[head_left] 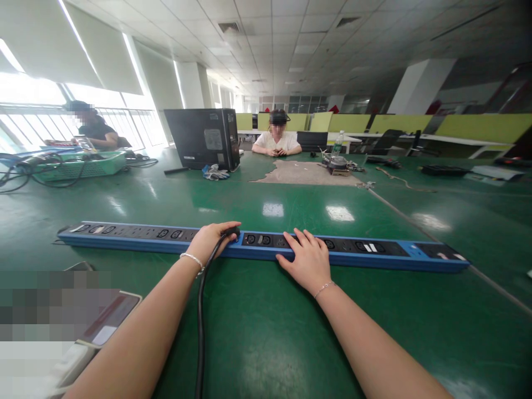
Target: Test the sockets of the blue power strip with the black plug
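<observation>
On the blue power strip (261, 248), the right hand (307, 260) rests spread; the left hand (205, 244) grips a black plug (235, 231), its seating hard to judge here. Beyond the strip stands a computer case (201, 138).

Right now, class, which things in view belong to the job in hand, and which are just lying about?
Belong to the job:
blue power strip, right hand resting on it
black cable, its end in the left hand

Lying about:
black computer case
green basket
gloves
plastic bottle
</observation>
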Demonstrator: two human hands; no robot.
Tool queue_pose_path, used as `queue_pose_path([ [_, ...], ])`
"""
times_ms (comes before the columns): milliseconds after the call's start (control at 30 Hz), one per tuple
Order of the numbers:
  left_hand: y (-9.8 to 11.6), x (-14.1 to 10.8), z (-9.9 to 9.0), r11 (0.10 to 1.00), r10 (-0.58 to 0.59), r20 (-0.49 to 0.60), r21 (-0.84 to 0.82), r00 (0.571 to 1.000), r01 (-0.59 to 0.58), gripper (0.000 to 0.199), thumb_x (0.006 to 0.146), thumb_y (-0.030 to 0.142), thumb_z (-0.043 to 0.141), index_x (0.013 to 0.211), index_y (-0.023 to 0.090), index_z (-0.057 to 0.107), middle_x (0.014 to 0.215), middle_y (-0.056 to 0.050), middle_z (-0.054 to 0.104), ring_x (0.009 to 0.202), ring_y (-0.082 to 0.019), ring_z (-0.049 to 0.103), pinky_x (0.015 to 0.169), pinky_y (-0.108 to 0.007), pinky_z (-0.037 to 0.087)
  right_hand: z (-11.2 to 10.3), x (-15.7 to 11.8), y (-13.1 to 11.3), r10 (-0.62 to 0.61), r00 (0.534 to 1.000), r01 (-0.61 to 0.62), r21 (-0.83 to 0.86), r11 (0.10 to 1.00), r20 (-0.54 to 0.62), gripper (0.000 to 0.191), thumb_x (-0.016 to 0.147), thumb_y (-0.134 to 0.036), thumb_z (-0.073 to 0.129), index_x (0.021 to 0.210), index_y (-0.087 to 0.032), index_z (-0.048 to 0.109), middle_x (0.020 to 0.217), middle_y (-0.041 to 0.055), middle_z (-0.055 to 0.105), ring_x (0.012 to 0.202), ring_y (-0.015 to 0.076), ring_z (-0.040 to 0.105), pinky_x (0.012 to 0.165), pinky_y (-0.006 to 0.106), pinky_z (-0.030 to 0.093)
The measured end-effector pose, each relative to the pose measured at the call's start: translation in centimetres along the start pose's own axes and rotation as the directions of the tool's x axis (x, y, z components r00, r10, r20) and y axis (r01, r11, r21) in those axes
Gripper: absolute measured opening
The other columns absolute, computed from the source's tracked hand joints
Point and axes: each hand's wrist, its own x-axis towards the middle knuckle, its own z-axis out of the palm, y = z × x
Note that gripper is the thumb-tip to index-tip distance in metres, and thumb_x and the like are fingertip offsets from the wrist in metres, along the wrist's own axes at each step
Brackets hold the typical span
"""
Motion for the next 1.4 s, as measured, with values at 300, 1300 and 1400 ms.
queue_pose_path([
  [300, -0.4, -1.0, 1.6, 0.992, 0.107, -0.12, 0.081, 0.987, -0.098, 0.035, 0.085, 0.04, 0.045, 0.115, 0.03, 0.059, 0.104, -0.001, 0.068, 0.095, -0.019, 0.06, 0.084, -0.032, 0.046, -0.1, 0.0, 0.0, -0.004, 1.0, 0.004, -0.017, 1.0, 0.017, 0.054, 0.077, -0.054, 0.048, 0.124, -0.028, 0.052, 0.131, 0.0068, 0.049, 0.121, 0.0263, 0.036, 0.097, 0.042, 0.022],
  [1300, 0.2, -2.5, 3.3, 0.982, 0.167, -0.246, 0.127, 0.955, -0.139, 0.031, 0.089, 0.035, 0.04, 0.114, 0.029, 0.057, 0.11, -0.001, 0.064, 0.096, -0.017, 0.06, 0.083, -0.031, 0.044, 0.0, -0.1, 0.2, -0.043, 0.999, 0.042, -0.053, 0.998, -0.017, 0.052, 0.079, -0.053, 0.047, 0.123, -0.026, 0.053, 0.129, 0.0078, 0.051, 0.119, 0.0266, 0.039, 0.095, 0.041, 0.026],
  [1400, 0.3, -2.4, 3.6, 0.985, 0.169, -0.31, 0.074, 0.935, -0.154, 0.029, 0.089, 0.03, 0.041, 0.112, 0.027, 0.058, 0.109, -0.002, 0.064, 0.095, -0.017, 0.06, 0.084, -0.031, 0.045, 0.1, -0.1, 0.2, -0.045, 0.999, 0.043, -0.054, 0.998, -0.023, 0.051, 0.08, -0.052, 0.046, 0.123, -0.025, 0.054, 0.129, 0.0082, 0.051, 0.119, 0.0268, 0.04, 0.094, 0.041, 0.026],
])
